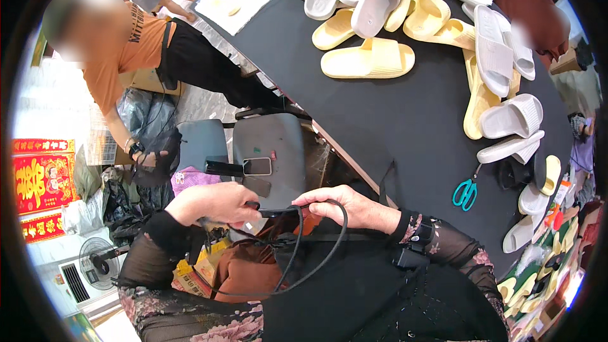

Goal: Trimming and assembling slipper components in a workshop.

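Note:
A thin black cable (342, 234) runs between my two hands, low in front of my body. My left hand (221, 204) is closed on one part of it, the fingers curled round. With thumb and fingers pinched, my right hand (354, 208) holds another part a short way to the right. From there the cable hangs in a large loop over my dark clothes and the bag-like brown item (247, 272) below. Its ends cannot be made out. A phone (258, 166) lies on the grey chair (269, 139) just beyond my left hand.
Yellow and grey slippers (367, 60) lie along the far and right parts of the black table (380, 114). Teal-handled scissors (465, 194) rest near its right side. At left, a person in an orange shirt (136, 44) holds a dark bag (161, 158). A fan (98, 263) stands lower left.

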Demonstrator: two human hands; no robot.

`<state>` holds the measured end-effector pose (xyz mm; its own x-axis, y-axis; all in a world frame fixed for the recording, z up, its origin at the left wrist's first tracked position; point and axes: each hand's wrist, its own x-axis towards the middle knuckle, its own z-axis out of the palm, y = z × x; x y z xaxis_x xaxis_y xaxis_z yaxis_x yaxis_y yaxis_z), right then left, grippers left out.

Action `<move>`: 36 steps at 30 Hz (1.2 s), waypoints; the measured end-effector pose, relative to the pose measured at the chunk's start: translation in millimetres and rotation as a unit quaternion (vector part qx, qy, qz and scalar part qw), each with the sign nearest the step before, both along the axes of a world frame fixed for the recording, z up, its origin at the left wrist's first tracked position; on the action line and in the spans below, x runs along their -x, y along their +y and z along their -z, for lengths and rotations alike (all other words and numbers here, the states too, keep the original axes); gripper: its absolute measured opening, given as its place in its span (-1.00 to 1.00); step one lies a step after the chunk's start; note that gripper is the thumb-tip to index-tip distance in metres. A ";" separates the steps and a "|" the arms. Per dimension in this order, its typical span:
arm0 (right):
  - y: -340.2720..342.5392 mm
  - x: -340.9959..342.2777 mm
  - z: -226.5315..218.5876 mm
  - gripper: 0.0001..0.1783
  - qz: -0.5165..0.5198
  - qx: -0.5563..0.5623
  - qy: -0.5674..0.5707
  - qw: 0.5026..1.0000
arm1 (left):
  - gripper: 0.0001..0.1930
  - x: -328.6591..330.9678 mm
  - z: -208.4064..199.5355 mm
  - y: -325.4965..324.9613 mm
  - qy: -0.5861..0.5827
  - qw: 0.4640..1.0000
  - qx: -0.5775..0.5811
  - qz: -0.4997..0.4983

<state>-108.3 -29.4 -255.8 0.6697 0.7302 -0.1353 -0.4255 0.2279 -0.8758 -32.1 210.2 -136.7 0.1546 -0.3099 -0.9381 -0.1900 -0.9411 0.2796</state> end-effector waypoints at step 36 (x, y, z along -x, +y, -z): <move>28.1 16.1 20.0 -0.68 -0.276 -0.058 -0.029 0.959 | -0.55 69.2 7.0 -50.8 0.015 0.882 0.404 -0.241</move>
<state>-124.4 -1.3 -275.8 0.1803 0.9836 -0.0051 -0.4606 0.0798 -0.8840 -101.3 159.5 -143.6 0.4301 -0.7847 -0.4463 0.1963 -0.4013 0.8947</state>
